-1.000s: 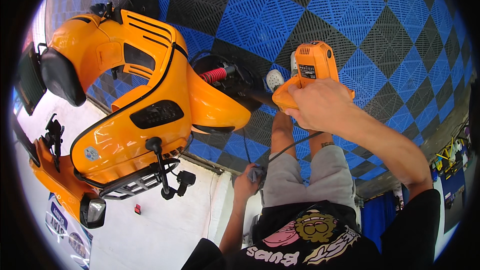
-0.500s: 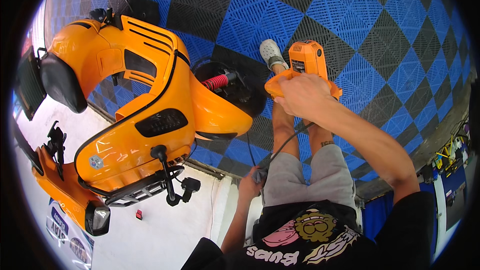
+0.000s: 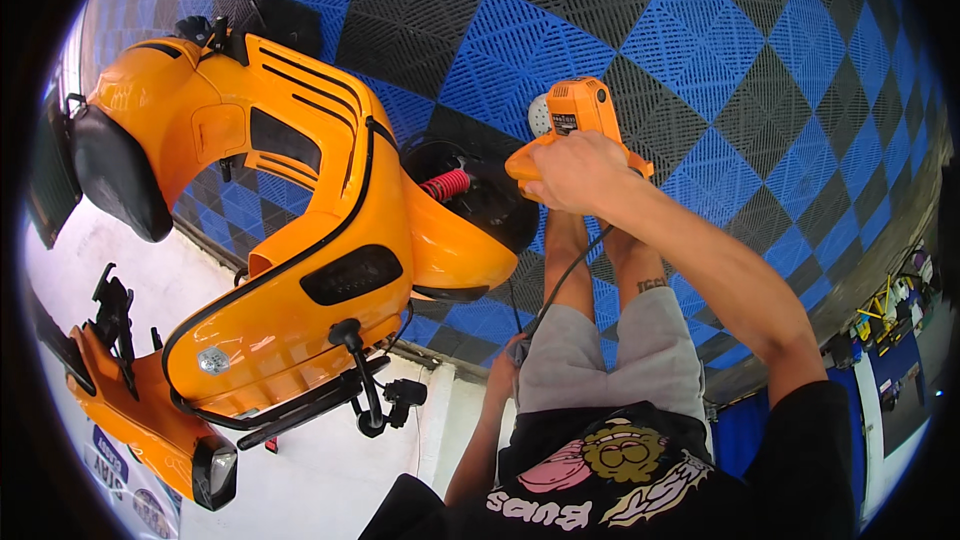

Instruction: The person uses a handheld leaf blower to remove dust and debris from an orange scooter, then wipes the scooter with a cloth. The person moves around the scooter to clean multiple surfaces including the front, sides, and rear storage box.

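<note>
My right hand is wrapped round the handle of an orange corded power tool, held out over my lower legs. A dark cord runs from it down past my thigh toward my left hand. That hand is low beside my shorts, closed round a small grey cloth-like bundle, which it partly hides. To the left stands an orange motor scooter. Its rear-looking orange fender and red spring are the parts nearest the tool, with a gap between. The tool's working face is hidden.
Blue and black grid tiles cover the floor. A black footrest-like seat and a black rack bar stick out from the scooter. A white wall stands at lower left. Tools hang on a board at right.
My right hand and the power tool have shifted left, closer to the scooter. The scooter sits slightly farther right in view. My left hand keeps nearly the same place and grip.
</note>
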Demonstrator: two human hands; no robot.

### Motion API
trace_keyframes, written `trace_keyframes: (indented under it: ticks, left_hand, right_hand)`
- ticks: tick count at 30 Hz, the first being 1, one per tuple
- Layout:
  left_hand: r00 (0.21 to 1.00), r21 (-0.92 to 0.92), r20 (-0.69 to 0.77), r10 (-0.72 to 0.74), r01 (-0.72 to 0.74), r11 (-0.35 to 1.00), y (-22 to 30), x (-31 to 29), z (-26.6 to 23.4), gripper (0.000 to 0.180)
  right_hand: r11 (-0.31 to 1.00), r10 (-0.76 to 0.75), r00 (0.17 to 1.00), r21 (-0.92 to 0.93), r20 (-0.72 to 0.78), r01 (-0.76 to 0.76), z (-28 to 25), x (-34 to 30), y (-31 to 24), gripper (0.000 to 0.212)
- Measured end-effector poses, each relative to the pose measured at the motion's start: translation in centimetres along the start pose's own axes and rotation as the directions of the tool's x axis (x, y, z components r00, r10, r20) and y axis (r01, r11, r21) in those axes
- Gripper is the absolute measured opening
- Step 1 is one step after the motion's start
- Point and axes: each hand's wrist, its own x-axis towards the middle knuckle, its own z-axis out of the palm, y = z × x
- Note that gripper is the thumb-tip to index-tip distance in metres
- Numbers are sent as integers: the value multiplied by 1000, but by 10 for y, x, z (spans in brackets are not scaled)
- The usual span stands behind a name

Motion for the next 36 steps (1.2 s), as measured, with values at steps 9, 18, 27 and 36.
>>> trace_keyframes:
  ticks: [9,18,27,36]
  left_hand:
    - [999,-261,-28,-22,14,965,22,14,-15,77]
    - [998,-295,15,-53,55,954,-1,20,0,75]
    - [999,-507,14,-48,48,861,32,2,18,75]
    - [988,-317,-137,-76,29,948,54,-1,48,66]
  right_hand:
    - [997,-46,998,-67,-48,43,2,37,-24,42]
    - [994,-92,996,-63,-21,90,-25,39,-32,50]
    - [989,-150,987,-15,-58,149,-49,14,-36,50]
    - [994,-84,994,-70,73,89,-62,56,-37,25]
